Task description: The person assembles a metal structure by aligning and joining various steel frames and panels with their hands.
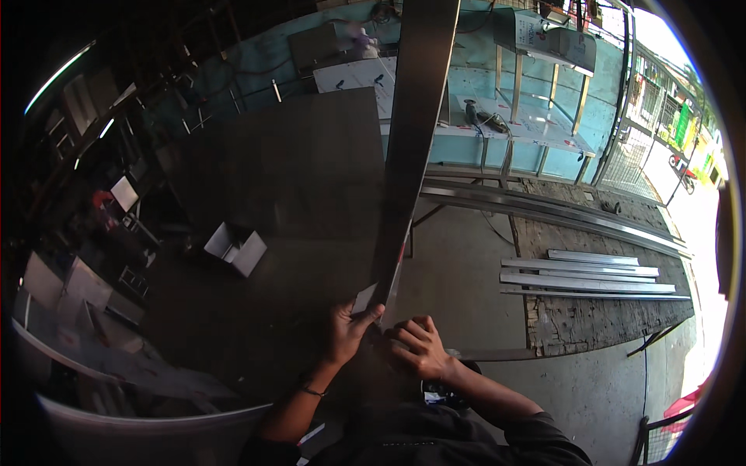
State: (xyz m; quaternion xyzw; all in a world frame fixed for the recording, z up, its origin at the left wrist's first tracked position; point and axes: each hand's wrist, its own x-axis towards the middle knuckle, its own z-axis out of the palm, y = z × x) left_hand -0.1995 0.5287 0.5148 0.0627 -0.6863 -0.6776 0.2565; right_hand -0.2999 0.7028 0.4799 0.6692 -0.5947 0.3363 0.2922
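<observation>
A long, dark metal bar (412, 132) runs from the top of the view down to my hands, its near end in front of me. My left hand (347, 332) is closed round this near end, thumb lying along it. A small pale flat piece (364, 298) shows just beyond the left thumb; whether the hand holds it too I cannot tell. My right hand (420, 347) is curled into a fist close to the right of the bar's end. What its fingers hold, if anything, is hidden.
Several shiny metal strips (590, 276) lie on a worn wooden bench (575, 330) at the right, with longer metal profiles (544, 208) behind them. An open metal box (235, 247) sits to the left. Farther back, an angle grinder (472, 113) rests on a metal-topped table (536, 128).
</observation>
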